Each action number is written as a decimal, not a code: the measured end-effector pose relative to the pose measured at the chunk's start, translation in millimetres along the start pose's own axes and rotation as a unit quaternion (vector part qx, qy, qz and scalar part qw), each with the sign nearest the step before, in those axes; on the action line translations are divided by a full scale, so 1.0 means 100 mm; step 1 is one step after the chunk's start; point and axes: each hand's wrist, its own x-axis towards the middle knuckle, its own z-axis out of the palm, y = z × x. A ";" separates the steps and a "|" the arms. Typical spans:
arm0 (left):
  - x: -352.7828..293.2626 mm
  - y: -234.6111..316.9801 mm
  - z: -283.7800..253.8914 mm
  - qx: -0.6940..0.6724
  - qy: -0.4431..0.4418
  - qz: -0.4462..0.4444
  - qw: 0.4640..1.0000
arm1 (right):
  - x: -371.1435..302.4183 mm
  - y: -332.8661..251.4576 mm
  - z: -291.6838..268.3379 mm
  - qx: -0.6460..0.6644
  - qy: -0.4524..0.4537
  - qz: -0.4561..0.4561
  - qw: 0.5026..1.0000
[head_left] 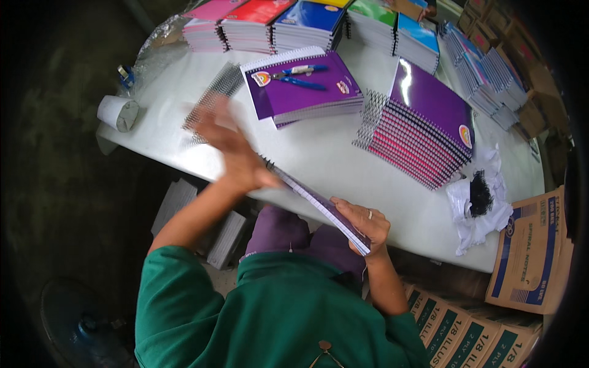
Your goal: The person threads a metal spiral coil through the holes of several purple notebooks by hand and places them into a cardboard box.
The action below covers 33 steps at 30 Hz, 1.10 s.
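My right hand (363, 222) is closed around the near end of a notebook (316, 202) with a dark purple cover. The notebook is held edge-on at the table's front edge, and a bit of dark wire coil (267, 161) sticks out at its far end. Beside that end is my left hand (230, 147), blurred by motion, its thumb stretched apart from the fingers and nothing visible in it. Behind its fingers lies a bunch of loose wire coils (227, 83). Pliers (300, 81) with blue handles and a blue-and-white pen-like tool (310, 69) rest on purple notebooks (325, 98).
A tall stack of spiral-bound purple notebooks (423, 126) stands at the right, near crumpled white paper (481, 202) holding black wire scraps (480, 194). Coloured notebook stacks (307, 27) line the back. A white roll (118, 113) sits at the left edge. Cardboard boxes (531, 251) flank the right.
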 end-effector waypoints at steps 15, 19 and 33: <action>0.11 0.46 0.01 -0.052 0.079 0.109 0.990 | 0.02 -0.02 0.00 -0.039 -0.009 -0.017 0.999; -0.20 0.47 0.15 -0.170 -0.022 0.002 0.985 | 0.05 -0.04 0.06 0.026 0.012 0.020 0.999; 0.27 0.62 0.10 -0.033 0.043 0.137 0.989 | 0.02 0.00 0.03 -0.019 0.023 -0.020 0.999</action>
